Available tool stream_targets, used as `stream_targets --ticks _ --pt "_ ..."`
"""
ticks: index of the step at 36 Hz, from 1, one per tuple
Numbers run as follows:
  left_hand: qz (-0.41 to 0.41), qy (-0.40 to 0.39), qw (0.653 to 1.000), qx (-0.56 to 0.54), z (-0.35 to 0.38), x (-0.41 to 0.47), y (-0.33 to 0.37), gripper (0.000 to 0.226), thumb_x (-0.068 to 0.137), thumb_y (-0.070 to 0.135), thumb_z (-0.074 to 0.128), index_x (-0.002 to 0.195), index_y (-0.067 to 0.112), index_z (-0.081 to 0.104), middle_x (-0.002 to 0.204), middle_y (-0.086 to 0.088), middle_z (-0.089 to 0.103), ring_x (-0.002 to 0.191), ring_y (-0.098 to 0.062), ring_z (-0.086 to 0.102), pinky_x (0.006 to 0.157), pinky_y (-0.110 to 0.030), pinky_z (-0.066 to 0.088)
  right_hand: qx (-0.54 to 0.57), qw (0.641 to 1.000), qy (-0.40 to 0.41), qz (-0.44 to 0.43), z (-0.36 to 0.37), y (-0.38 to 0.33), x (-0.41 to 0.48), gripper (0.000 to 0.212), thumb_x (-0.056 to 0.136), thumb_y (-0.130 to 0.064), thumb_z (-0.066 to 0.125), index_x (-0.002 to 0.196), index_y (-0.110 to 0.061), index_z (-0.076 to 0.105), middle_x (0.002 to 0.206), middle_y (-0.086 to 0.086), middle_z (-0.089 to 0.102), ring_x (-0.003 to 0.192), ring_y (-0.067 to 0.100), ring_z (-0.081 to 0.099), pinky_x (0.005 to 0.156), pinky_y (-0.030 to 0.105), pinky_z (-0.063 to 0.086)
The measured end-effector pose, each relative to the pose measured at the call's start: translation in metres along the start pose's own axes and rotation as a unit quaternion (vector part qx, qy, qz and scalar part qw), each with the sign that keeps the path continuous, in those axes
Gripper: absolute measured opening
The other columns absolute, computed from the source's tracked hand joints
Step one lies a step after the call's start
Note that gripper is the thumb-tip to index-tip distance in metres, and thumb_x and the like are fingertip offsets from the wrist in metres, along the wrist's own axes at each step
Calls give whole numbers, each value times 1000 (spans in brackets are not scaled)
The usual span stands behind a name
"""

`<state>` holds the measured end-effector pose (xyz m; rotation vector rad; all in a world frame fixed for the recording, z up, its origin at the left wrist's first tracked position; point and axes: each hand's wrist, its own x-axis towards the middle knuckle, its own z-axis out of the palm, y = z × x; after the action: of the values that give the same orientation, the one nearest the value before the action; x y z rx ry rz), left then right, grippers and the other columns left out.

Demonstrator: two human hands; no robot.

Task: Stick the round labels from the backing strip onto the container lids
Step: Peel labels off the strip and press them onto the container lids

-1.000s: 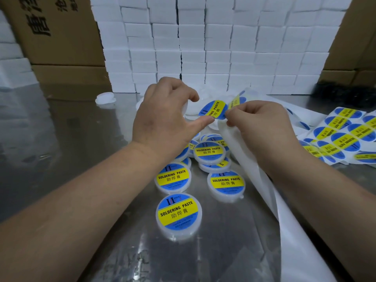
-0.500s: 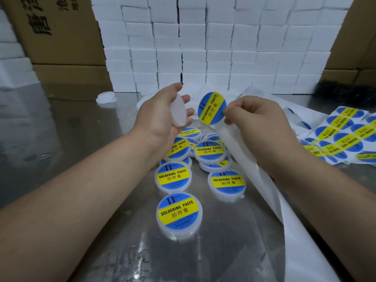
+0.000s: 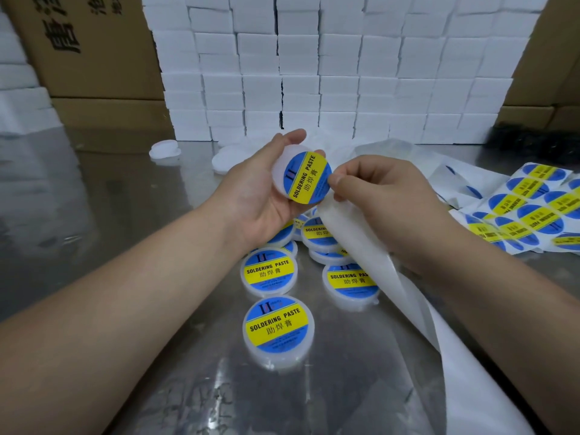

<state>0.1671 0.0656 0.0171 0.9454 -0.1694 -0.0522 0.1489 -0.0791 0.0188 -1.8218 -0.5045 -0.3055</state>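
Observation:
My left hand holds a white round container tilted toward me, fingers curled round its rim. A blue and yellow round label lies over its lid. My right hand pinches the label's right edge between thumb and forefinger, and also grips the empty white backing strip, which trails down to the lower right. Several labelled containers lie on the steel table below my hands.
Strips with unused labels lie at the right. Plain white lids sit further back on the metal table. A wall of white boxes and brown cartons closes the back.
The label came off the strip in my right hand and now lies on the lid. My left hand turned the container face up toward me.

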Motion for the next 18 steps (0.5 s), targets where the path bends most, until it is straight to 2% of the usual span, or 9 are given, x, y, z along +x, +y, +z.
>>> stream_targets --ticks 5,8,11,14,18 --pt "-13 -35 999 4 -2 -2 0 40 97 42 30 96 16 61 87 -12 70 70 -23 68 61 -32 56 -1 1000 12 15 1 0 0 28 86 -19 58 59 -22 60 47 -14 51 42 -2 41 40 7 30" --pt "-3 -54 998 17 -1 -3 0 29 92 35 40 96 15 60 90 -12 70 70 -22 68 62 -31 56 -12 1000 16 21 0 1 1 30 87 -19 58 57 -22 58 42 -15 48 39 -2 39 38 7 28" --pt "8 -76 996 34 -1 -4 -2 24 72 26 52 93 17 61 95 -11 67 73 -22 68 65 -29 55 -26 999 19 20 -1 2 1 31 87 -19 58 55 -22 57 41 -15 46 39 -2 38 37 7 28" --pt "17 -82 996 41 -2 -3 -5 17 82 15 49 95 18 61 96 -9 68 74 -22 68 65 -29 55 -28 999 22 18 -1 3 2 33 87 -19 58 54 -22 56 39 -15 44 38 -1 37 37 8 27" --pt "33 -76 995 57 -3 -1 -7 23 90 6 44 96 20 61 89 -4 72 74 -20 69 63 -29 56 -28 999 26 21 -1 4 2 34 86 -20 58 53 -23 57 41 -15 46 39 -1 38 38 8 29"
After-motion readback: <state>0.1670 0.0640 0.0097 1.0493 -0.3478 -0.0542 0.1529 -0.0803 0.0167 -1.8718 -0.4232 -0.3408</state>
